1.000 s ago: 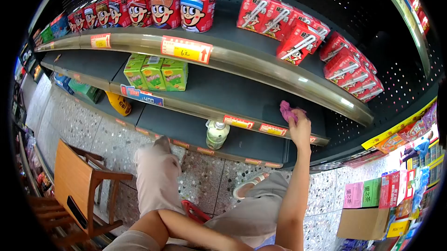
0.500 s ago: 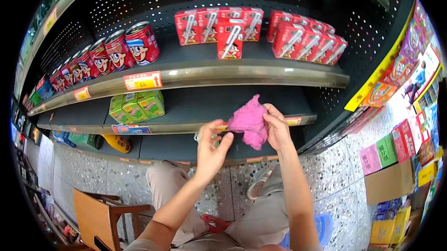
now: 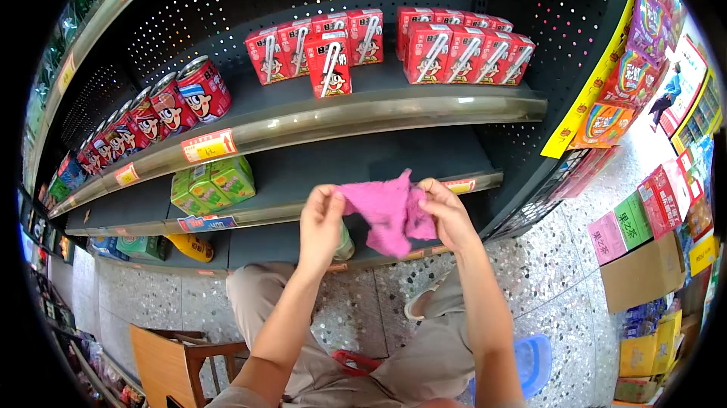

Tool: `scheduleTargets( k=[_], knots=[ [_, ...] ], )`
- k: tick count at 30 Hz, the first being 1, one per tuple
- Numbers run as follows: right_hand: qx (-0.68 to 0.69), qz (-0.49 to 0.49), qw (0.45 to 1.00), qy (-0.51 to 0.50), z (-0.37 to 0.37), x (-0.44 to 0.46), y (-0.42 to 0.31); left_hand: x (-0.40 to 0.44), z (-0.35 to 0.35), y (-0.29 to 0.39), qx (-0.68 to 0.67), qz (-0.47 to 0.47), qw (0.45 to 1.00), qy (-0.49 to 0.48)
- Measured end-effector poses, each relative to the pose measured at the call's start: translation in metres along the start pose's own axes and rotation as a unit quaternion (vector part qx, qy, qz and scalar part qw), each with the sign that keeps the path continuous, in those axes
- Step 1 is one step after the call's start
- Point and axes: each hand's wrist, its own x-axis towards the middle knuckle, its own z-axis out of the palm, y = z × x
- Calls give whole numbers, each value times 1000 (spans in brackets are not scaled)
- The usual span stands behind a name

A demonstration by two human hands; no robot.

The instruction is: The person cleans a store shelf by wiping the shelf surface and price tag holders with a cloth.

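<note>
A pink cloth [image 3: 388, 213] hangs between my two hands, in front of the lower shelf edge. My left hand [image 3: 322, 225] pinches its left corner, thumb against fingers. At the other side, my right hand [image 3: 448, 215] grips the bunched right part. The cloth sags in the middle and shows some dark smudges. Behind my left wrist stands a greenish bottle or can [image 3: 344, 244], mostly hidden. Green drink cartons [image 3: 213, 185] sit on the lower shelf to the left of my hands.
Red drink cartons [image 3: 330, 67] and red cans [image 3: 203, 90] line the upper shelf [image 3: 363, 111]. A wooden chair [image 3: 163, 366] is at lower left, a blue basin [image 3: 533, 366] at lower right. Cardboard boxes [image 3: 644, 275] and snack bags [image 3: 628, 79] stand to the right.
My left hand has taken hold of the cloth's left corner, and the cloth is now stretched between both hands. The view has shifted, so the shelf goods appear further left.
</note>
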Motion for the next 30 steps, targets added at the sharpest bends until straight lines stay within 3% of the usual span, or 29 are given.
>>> scheduleTargets(
  k=[3,5,7,11,13,18,21,23,25,27,30],
  knots=[
    [-187,70,977,-71,-6,-8,2,13,-14,15,-65,-56,996,5],
    [-234,94,951,-178,-7,-10,11,13,-12,26,-97,-90,991,-23],
    [-253,180,921,-235,-8,-16,15,11,-12,33,-142,-124,980,-67],
    [-308,97,936,-140,6,-15,18,9,-12,29,-85,-139,978,-128],
    [-316,-26,940,-126,8,-7,29,8,-7,28,-74,-142,977,-143],
    [-150,55,973,-168,26,-2,26,12,-4,38,-143,-119,964,-191],
    [-169,63,963,-200,29,-1,29,20,-7,43,-158,-110,961,-198],
    [-190,61,966,-164,33,-1,27,24,-8,45,-153,-104,964,-193],
    [-218,92,963,-130,33,-2,17,28,-13,46,-70,-81,984,-144],
    [-225,47,966,-121,27,0,19,30,-21,45,10,-58,994,-91],
    [-230,42,967,-101,19,1,16,33,-33,38,53,-41,994,-86]
  ],
)
